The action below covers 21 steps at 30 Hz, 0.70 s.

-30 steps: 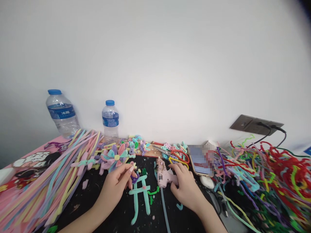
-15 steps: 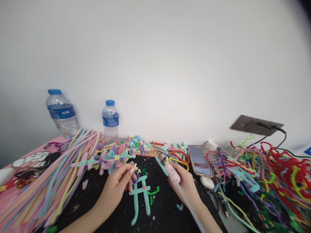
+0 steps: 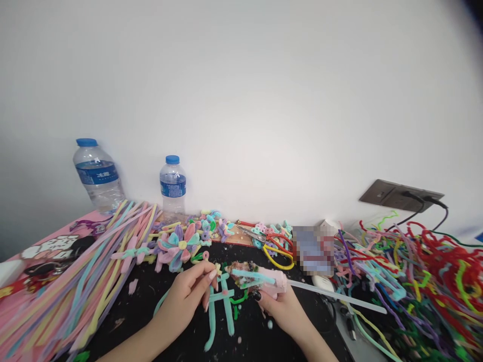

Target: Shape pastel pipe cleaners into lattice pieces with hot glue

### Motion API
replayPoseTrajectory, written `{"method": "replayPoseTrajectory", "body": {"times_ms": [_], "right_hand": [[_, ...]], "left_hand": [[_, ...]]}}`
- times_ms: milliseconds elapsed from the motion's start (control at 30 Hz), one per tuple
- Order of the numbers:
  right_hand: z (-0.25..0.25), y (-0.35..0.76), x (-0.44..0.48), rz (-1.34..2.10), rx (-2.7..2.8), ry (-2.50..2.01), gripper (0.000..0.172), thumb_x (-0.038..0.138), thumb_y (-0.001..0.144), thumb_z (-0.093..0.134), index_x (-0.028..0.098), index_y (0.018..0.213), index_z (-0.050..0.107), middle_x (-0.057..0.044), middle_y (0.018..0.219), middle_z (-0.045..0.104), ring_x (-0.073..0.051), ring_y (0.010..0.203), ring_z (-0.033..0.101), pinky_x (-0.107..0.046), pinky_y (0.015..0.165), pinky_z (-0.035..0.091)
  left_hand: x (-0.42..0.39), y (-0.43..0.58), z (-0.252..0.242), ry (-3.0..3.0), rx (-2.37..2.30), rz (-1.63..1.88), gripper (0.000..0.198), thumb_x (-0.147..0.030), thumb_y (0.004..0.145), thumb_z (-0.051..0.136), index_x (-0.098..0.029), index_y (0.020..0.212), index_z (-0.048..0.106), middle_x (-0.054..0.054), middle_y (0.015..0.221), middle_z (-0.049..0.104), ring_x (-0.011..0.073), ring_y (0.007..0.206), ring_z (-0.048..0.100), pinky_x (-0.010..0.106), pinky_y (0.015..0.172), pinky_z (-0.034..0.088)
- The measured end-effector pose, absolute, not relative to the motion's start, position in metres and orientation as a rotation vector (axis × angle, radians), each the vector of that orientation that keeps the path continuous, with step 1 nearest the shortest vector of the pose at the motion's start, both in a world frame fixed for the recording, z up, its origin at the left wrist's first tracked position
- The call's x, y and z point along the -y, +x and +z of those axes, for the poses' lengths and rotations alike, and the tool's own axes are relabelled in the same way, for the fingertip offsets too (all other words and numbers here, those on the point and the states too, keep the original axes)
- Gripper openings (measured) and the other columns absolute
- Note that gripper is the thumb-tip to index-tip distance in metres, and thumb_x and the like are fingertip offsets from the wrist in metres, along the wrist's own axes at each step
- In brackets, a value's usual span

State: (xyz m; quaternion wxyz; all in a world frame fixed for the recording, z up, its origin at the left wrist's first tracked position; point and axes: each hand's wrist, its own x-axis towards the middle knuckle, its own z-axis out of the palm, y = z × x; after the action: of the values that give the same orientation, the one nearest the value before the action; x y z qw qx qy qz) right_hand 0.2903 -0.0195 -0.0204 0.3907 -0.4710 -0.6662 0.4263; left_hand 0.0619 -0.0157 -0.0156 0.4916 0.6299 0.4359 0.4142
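Observation:
My right hand (image 3: 281, 306) is wrapped round a pink hot glue gun (image 3: 278, 282). Its grubby nozzle points left, and a long translucent glue stick (image 3: 339, 295) sticks out behind. My left hand (image 3: 190, 289) has its fingers pinched at a small pale yellow pipe-cleaner piece (image 3: 218, 269), close to the gun's nozzle. Just beyond those fingertips a turquoise pipe-cleaner frame (image 3: 228, 311), with two long legs and a crossbar, lies on the black mat (image 3: 181, 342). Green pipe-cleaner bits (image 3: 236, 312) lie at the frame's right side.
Long pastel pipe cleaners (image 3: 94, 281) cover the left. A pipe-cleaner flower (image 3: 182, 245), scissors (image 3: 279, 251) and a phone (image 3: 313, 251) lie behind the hands. Tangled coloured pipe cleaners (image 3: 426, 291) fill the right. Two water bottles (image 3: 172, 186) (image 3: 98, 176) stand against the wall.
The glue gun has swung round to point left and come nearer my left hand, its glue stick now pointing right. My left hand has shifted slightly right with the yellow piece.

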Motion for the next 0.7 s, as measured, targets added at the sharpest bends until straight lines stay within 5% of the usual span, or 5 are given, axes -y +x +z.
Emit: {"method": "replayPoseTrajectory", "body": {"times_ms": [167,400,700], "right_hand": [[-0.0198,0.2883,0.0189,1.231,1.677,-1.16,0.043,0.05,0.076,0.061,0.014,0.098,0.065,0.002,0.051,0.049,-0.014,0.052,0.049,-0.024,0.051,0.044],[-0.023,0.2882,0.0193,1.293,1.649,-1.161,0.045,0.05,0.077,0.059,0.015,0.105,0.061,0.005,0.051,0.042,-0.008,0.043,0.034,-0.02,0.044,0.037],[-0.022,0.2884,0.0191,1.314,1.658,-1.165,0.047,0.051,0.076,0.06,0.014,0.105,0.06,0.006,0.048,0.039,-0.008,0.041,0.032,-0.02,0.041,0.035]], "left_hand": [[0.0181,0.0623,-0.0139,1.562,-1.062,1.0,0.025,-0.034,0.091,0.038,-0.019,0.075,0.051,-0.005,0.061,0.051,0.0102,0.044,0.046,0.023,0.056,0.038],[0.0179,0.0626,-0.0122,1.596,-1.075,0.972,0.025,-0.032,0.091,0.038,-0.02,0.073,0.05,-0.008,0.05,0.042,0.0107,0.043,0.044,0.023,0.057,0.038],[0.0175,0.0626,-0.0123,1.622,-1.095,0.964,0.024,-0.031,0.09,0.038,-0.02,0.073,0.051,-0.008,0.049,0.042,0.0113,0.043,0.045,0.023,0.057,0.039]]}}
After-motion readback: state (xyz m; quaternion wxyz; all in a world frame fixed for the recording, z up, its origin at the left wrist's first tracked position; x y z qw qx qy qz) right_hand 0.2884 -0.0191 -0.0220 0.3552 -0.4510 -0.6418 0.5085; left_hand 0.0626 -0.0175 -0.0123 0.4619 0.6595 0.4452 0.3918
